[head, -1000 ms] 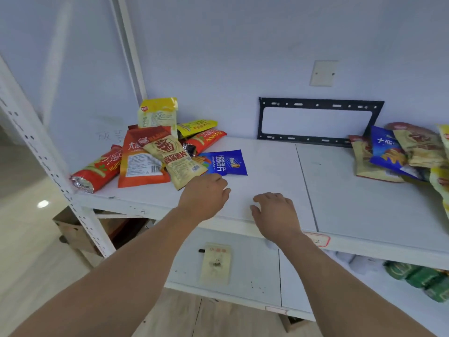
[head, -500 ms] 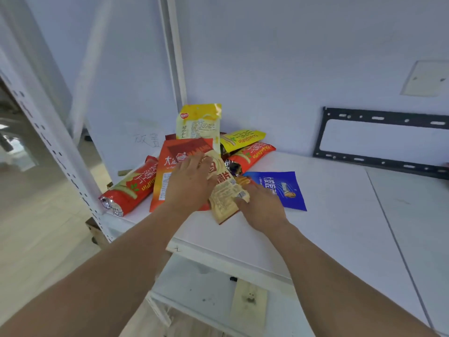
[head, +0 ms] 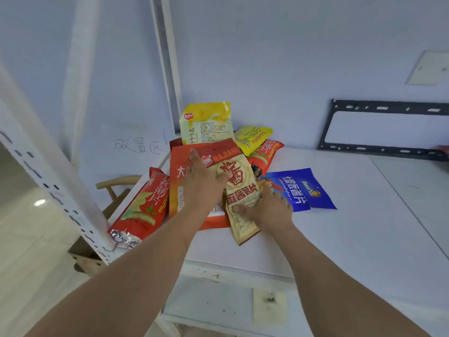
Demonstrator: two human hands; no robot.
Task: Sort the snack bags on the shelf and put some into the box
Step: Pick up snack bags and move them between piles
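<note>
A heap of snack bags lies at the left end of the white shelf (head: 340,234). On top is a beige bag with a red seal print (head: 239,181). My left hand (head: 202,183) lies flat on it and on the orange bag (head: 177,176) beneath, fingers stretched out. My right hand (head: 266,206) grips the beige bag's lower right edge, thumb on top. A red tube bag (head: 143,207) lies at the left, a blue bag (head: 301,188) at the right. A yellow bag (head: 206,122) stands against the wall, with a yellow tube (head: 252,138) and a red tube (head: 266,154) beside it.
A white perforated upright (head: 48,176) stands at the shelf's left front corner. A black metal bracket (head: 386,130) leans on the back wall at the right. A cardboard box (head: 85,259) and a wooden chair (head: 116,188) sit on the floor at the left. A lower shelf (head: 218,305) shows below.
Both hands have moved from the shelf's front edge to the heap at the left. My left hand now lies on the bags and my right hand has taken the beige bag's edge.
</note>
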